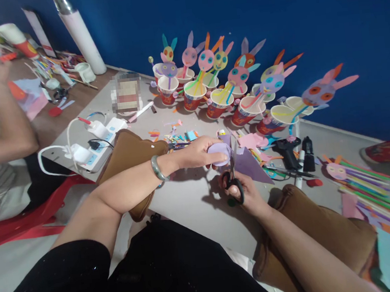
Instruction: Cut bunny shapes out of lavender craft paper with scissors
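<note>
My left hand (206, 150) pinches a rounded piece of purple paper (219, 154) above the table. In my right hand (243, 191) is a pair of scissors (234, 179) with black handles, fingers through the loops and blades pointing up. The blades touch the right edge of the purple piece. Just to the right lies a larger sheet of purple paper (251, 164). Beyond my hands stand several paper cups (195, 96) with bunny-eared paper faces on sticks. Paper scraps lie beneath and around my hands.
A glue gun (286, 152) lies right of the paper. Brown cushions (129, 164) rest at the table edge on both sides. A white power strip (106, 143) with cables is at left. Colored strips (369, 183) lie at right. Another person's arm (6, 110) is at far left.
</note>
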The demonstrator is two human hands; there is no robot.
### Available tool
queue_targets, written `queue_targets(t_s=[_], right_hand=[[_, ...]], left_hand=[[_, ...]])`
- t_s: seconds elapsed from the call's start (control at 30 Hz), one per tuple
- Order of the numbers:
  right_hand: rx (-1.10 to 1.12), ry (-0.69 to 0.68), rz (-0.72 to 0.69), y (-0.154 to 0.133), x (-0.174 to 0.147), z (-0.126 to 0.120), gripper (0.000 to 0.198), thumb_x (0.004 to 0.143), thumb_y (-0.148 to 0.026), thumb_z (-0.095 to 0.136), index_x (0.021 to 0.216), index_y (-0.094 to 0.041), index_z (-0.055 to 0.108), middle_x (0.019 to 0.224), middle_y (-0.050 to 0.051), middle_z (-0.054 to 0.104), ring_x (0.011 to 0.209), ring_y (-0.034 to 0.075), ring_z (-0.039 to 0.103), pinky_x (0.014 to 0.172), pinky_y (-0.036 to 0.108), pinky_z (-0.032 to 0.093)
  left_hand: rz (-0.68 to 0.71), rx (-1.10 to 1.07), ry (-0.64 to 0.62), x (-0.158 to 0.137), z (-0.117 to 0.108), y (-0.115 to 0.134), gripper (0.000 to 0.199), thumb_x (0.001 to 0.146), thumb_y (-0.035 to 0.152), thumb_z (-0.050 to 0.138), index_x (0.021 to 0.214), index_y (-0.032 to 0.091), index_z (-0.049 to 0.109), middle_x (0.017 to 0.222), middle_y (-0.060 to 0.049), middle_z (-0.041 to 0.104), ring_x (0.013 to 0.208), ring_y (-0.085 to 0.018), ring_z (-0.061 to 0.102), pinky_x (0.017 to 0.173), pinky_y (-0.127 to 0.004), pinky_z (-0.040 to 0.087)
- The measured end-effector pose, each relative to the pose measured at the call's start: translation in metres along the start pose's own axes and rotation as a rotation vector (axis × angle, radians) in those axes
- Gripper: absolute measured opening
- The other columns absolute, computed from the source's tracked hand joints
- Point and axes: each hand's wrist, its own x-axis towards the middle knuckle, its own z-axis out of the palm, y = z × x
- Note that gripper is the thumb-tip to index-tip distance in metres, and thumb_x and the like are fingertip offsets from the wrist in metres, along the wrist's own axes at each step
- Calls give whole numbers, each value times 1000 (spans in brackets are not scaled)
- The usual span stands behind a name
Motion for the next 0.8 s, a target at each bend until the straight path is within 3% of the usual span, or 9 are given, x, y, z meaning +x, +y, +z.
queue_targets(t_s=[0.8], right_hand=[[20,2,11,0,1,0,60,76,-77,64,67,-19,52,63,-1,51,57,12,42,53,27,33]], left_hand=[[27,4,8,0,1,-3,20,81,31,60,71,14,56,58,2,56,48,-4,48,46,-18,35]])
